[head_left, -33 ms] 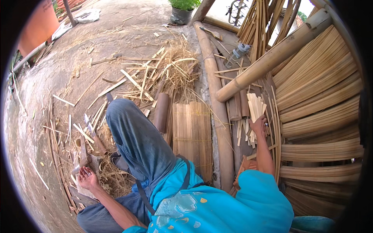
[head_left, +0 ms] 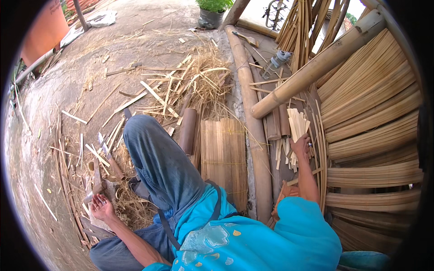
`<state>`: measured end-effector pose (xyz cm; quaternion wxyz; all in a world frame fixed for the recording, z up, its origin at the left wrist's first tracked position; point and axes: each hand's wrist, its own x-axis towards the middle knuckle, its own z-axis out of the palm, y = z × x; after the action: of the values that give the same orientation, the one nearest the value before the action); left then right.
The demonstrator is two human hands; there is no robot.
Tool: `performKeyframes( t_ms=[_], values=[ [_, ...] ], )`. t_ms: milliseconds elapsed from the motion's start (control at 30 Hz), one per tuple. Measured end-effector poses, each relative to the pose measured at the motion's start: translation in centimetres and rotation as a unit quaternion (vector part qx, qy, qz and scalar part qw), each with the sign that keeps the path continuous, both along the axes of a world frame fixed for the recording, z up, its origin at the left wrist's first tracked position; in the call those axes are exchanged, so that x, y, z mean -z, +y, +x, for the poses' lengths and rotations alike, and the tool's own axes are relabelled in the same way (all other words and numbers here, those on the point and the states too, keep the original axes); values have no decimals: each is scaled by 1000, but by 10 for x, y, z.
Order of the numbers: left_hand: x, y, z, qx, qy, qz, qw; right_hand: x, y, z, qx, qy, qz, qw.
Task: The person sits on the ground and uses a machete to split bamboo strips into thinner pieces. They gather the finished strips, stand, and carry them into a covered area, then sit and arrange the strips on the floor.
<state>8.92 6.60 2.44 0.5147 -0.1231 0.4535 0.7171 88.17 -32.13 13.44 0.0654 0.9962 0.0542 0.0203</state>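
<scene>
Right hand at the strips (head_left: 297, 123), left hand free

I have the right hand (head_left: 301, 147) on the pale strips, which lie fanned on the ground between the pole (head_left: 260, 158) and the slats (head_left: 370, 176). Its fingers bend over the lower part of the fan; the thumb side is hidden, so I cannot tell whether they clamp it or only rest there. My left hand (head_left: 102, 208) lies palm up with the fingers apart and loosely curled, nothing in the palm, its tips near a wooden block (head_left: 94, 193).

To handle the fan well, I would get the thumb beneath it and press evenly across its width, since thin strips would probably slide over one another under a one-sided pinch. Lifting level should keep loose ends from snagging on the brown tubes (head_left: 274, 124) just above.

Further out, the knife (head_left: 116, 167) lies beside the left knee, so I would move the left hand with care. Beyond the knees spreads a heap of shavings (head_left: 210, 81); the mat (head_left: 224, 158) lies left of the pole.
</scene>
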Motion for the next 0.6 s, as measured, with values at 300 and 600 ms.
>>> performKeyframes(
  t_ms=[300, 600],
  values=[
    [0, 5, 1, -11, 8, 12, 1000, -3, 38, -20, -7, 20, -11, 1000],
    [5, -1, -3, 8, -2, 28, 1000, 12, -8, -13, 0, 31, 90, 995]
  ],
)
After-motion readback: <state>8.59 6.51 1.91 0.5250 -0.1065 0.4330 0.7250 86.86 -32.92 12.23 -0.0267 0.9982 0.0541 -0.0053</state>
